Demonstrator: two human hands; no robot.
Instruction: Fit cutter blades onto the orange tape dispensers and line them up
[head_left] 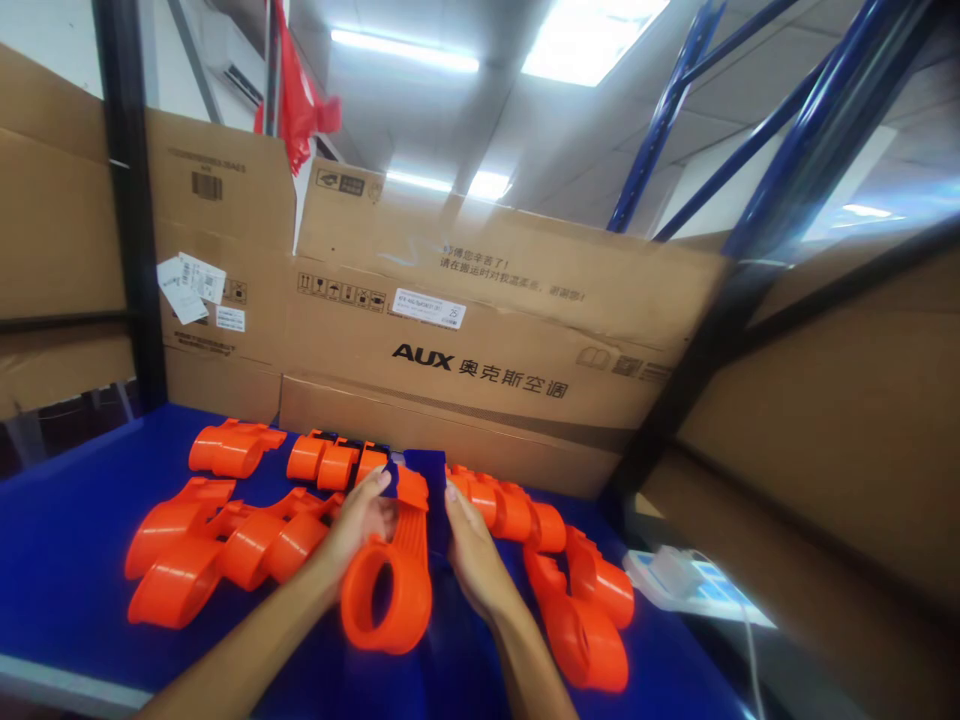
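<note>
Between my hands is an orange plastic part (412, 575) with a round ring at its near end and a flat, ribbed neck leading up from it. My left hand (367, 520) is closed at its upper left side, the thumb against a small blue piece (391, 480) by the neck. My right hand (469, 540) is closed on the edge of a dark blue flat piece (429, 468), just right of the orange part. The fingers behind these pieces are partly hidden, and whether the blue pieces join the orange one I cannot tell.
More orange ring parts lie on the blue tabletop (67, 510): a left group (180, 575), a back row with dark pieces (337, 465) and right groups (510, 510). Cardboard (487, 330) walls the back. A white power strip (694, 585) with a cable sits right.
</note>
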